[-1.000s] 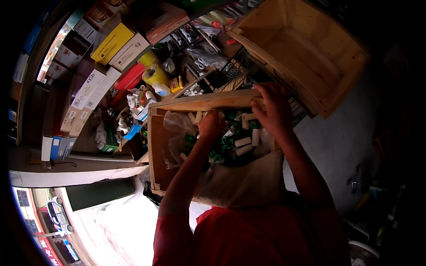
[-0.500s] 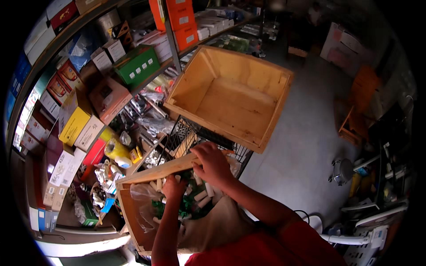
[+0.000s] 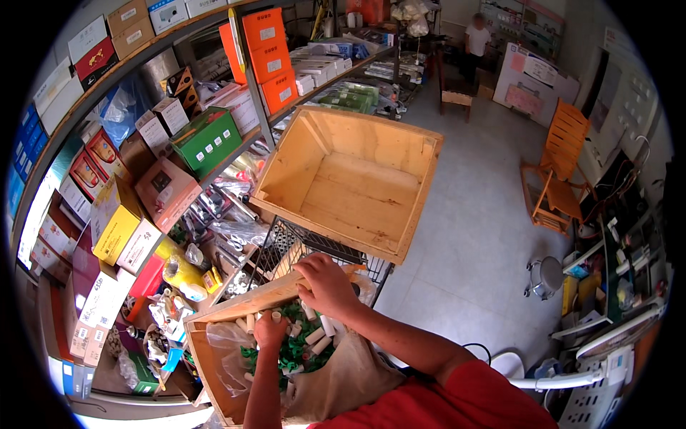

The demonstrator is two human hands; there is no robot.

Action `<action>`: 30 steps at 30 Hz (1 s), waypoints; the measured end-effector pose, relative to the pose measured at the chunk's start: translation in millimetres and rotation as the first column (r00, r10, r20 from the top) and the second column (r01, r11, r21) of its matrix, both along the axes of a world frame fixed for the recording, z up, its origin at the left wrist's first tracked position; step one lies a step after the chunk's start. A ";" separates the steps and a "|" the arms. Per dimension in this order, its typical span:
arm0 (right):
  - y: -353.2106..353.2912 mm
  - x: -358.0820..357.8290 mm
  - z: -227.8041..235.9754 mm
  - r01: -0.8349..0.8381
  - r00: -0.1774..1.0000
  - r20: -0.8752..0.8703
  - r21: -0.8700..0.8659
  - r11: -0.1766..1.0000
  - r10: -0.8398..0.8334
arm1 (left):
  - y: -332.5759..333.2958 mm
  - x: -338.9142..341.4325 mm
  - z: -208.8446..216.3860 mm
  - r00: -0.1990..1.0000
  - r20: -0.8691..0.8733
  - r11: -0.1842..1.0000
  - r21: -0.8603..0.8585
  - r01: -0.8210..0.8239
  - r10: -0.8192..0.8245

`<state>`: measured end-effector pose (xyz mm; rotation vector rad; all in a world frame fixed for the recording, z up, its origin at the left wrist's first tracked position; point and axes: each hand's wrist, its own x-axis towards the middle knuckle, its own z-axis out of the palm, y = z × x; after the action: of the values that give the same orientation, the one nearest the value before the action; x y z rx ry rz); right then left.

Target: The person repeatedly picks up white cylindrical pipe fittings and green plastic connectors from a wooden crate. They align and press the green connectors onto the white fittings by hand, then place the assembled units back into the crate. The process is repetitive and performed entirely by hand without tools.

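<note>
Reaching down into a small wooden crate (image 3: 214,357) at the lower middle of the head view — left hand (image 3: 270,330) curled shut around a short pale tube piece, sunk among the contents; right hand (image 3: 327,286) with fingers bent over the crate's far rim board, apparently steadying it, not spread flat. Packed inside: short whitish cylindrical fittings (image 3: 314,342) mixed with small green plastic parts (image 3: 294,352), loose and jumbled, lined by a crinkled clear plastic bag (image 3: 227,352) and a tan cloth sack (image 3: 341,379) draped over the near side, probably to keep small pieces from slipping through gaps. Resting just above, on a black wire rack (image 3: 286,250): a larger open wooden box (image 3: 350,182), bare planks, rough pale grain, tilted toward the camera, nothing visible inside. Lining the left side — metal shelves (image 3: 257,100) crammed with cardboard cartons: orange, green, yellow, pink, white. Grey tiled floor (image 3: 471,236) to the right, an orange wooden chair (image 3: 561,168) well apart, a person standing far off near the back.
</note>
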<state>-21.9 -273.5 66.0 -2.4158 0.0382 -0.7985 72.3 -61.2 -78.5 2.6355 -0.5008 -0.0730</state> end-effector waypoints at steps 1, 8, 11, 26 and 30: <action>-0.1 -0.3 -0.2 0.002 1.000 0.002 0.000 1.000 -0.002 | -0.1 0.0 0.2 1.000 -0.014 1.000 0.019 -0.003 0.003; 0.0 0.8 -4.6 0.002 1.000 0.012 -0.004 1.000 -0.002 | 4.3 -11.8 4.6 0.999 -0.041 0.996 -0.087 -0.013 0.009; -0.4 1.0 -6.0 0.005 1.000 0.011 -0.010 1.000 -0.005 | 7.6 -16.4 11.9 0.996 -0.069 0.989 -0.141 0.042 -0.052; 0.7 4.1 -11.2 0.011 0.999 0.053 0.008 1.000 -0.012 | 60.9 -82.1 81.8 0.956 -0.161 0.937 -0.294 0.189 -0.244; 0.7 2.3 -10.4 0.036 0.999 0.012 -0.008 0.999 -0.035 | 69.9 -95.8 78.4 0.952 -0.264 0.947 -0.313 0.065 -0.152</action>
<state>-19.6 -272.8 55.6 -2.4246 0.0735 -0.8301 -23.4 8.7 -0.1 2.2480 -0.5127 -0.3767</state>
